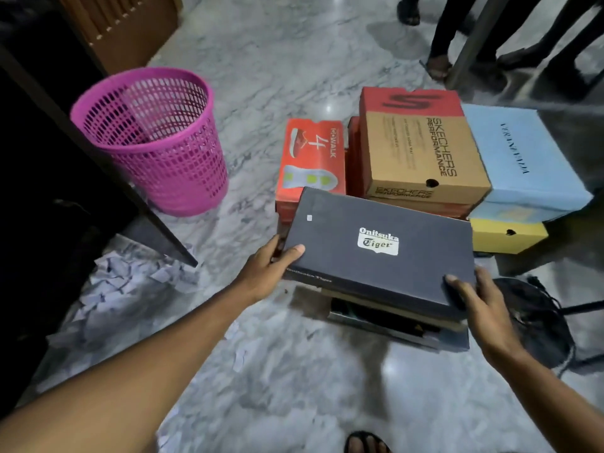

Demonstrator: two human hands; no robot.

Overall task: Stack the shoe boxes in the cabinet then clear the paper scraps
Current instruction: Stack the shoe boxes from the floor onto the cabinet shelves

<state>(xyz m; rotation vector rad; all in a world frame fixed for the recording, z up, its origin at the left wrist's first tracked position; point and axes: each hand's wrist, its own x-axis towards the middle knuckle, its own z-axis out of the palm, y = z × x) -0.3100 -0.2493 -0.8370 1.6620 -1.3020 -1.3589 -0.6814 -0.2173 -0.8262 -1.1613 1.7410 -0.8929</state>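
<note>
Grey-veined marble floor [287,76] lay glossy under everything, with bright spots of reflected light. At its left edge stood the dark cabinet [49,178], and beside that a round pink plastic basket [153,138] of open lattice, upright. Torn white paper scraps [121,282] were scattered at the cabinet's foot, a few more toward the middle of the floor. I held the dark, matte Onitsuka Tiger box [379,250], flat and rectangular, tilted, over another dark box [398,325] on the floor. My left hand [271,266] clasped its near left corner, thumb on the lid, fingers tucked beneath. My right hand [483,308] gripped the near right corner, fingers curled over the lid edge. Behind it sat a red GoWalk box [310,158], a tan and red Skechers box [421,148], a pale blue box [519,158] and a yellow box [510,237], packed close together. Open floor ran between boxes and cabinet. Bystanders' legs [457,27] stood at the far edge.
</note>
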